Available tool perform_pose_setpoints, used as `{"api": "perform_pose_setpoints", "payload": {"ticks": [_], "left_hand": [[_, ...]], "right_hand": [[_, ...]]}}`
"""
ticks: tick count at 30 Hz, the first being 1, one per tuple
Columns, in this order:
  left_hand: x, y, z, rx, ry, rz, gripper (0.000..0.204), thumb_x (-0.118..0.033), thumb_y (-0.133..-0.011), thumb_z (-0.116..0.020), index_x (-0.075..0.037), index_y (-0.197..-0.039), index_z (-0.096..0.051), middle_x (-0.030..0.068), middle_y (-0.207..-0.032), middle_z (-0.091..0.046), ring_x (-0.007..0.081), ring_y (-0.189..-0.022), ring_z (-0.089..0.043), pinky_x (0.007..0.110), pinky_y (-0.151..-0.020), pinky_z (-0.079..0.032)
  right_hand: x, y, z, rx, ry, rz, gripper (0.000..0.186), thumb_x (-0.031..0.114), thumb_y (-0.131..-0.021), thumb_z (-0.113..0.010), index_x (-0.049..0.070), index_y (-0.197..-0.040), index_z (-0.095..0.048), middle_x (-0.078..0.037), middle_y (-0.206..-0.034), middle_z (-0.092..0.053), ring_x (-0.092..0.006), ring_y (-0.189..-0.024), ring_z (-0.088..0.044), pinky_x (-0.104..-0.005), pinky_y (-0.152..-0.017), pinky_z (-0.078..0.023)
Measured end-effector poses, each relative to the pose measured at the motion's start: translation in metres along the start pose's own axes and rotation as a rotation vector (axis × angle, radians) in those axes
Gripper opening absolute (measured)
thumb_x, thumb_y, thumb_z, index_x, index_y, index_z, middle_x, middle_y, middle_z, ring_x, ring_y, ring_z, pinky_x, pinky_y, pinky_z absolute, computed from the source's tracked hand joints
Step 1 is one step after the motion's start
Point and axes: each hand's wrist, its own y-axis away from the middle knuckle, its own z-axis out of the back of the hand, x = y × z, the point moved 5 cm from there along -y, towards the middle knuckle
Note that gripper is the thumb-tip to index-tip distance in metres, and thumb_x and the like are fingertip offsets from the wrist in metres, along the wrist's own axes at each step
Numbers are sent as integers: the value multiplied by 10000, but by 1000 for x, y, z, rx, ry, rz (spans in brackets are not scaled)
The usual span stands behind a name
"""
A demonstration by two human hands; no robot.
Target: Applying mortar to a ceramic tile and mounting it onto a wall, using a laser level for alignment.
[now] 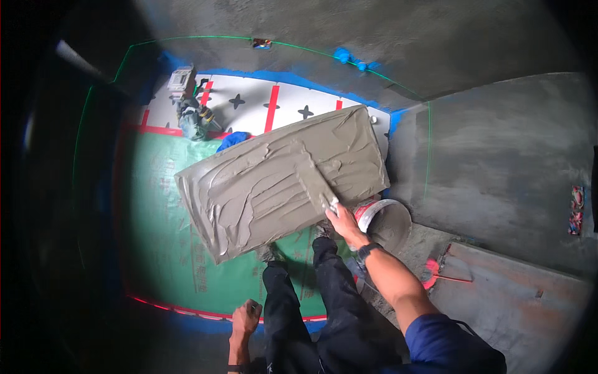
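Note:
My right hand (344, 223) is closed round the handle of a trowel (317, 184). The trowel's blade is coated in grey mortar and lies against a large rectangular slab (280, 181). Ridged, smeared grey mortar covers the slab's upper face, which sits at a slant in front of my legs. Low at the left, away from the slab, my left hand (247, 316) hangs with curled fingers, and nothing sticks out of it. Right of the slab, by my right hand, a white and red bucket (385, 215) leans with its mouth toward me, mortar-grey inside.
Green printed sheeting (156, 212) covers the floor. Behind are white boards (249, 103) with red strips, a power tool (193, 115) and a blue cloth (233, 140). A grey board (498, 299) and a red-headed tool (433, 273) lie at the right. Green laser lines cross the walls.

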Motion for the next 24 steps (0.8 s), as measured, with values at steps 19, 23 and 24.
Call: {"api": "perform_pose_setpoints", "payload": {"ticks": [19,23,24], "left_hand": [[-287,-65,-74,46,-114,-72,233,-312,-870,-595,-88,-922,-633,185,-821,-667,389,-785,-648,470,-690,-503],[-333,-84,-96,28,-170,-60,209,-292,-868,-597,-90,-913,-627,182,-809,-667,393,-770,-649,466,-668,-508],[-339,-86,-101,22,-182,-68,198,-282,-866,-597,-91,-907,-626,181,-805,-667,397,-762,-648,463,-657,-510]], "right_hand": [[-178,-135,265,124,-160,-71,383,307,-869,-574,41,-1145,-579,-228,-1034,-646,-397,-1003,-608,-443,-831,-467],[-259,-195,275,140,-257,-83,338,292,-863,-583,20,-1063,-564,-198,-872,-627,-349,-815,-617,-416,-739,-465],[-269,-211,271,185,-258,-113,319,295,-868,-578,24,-1035,-568,-166,-813,-620,-295,-715,-614,-403,-682,-468]]}}
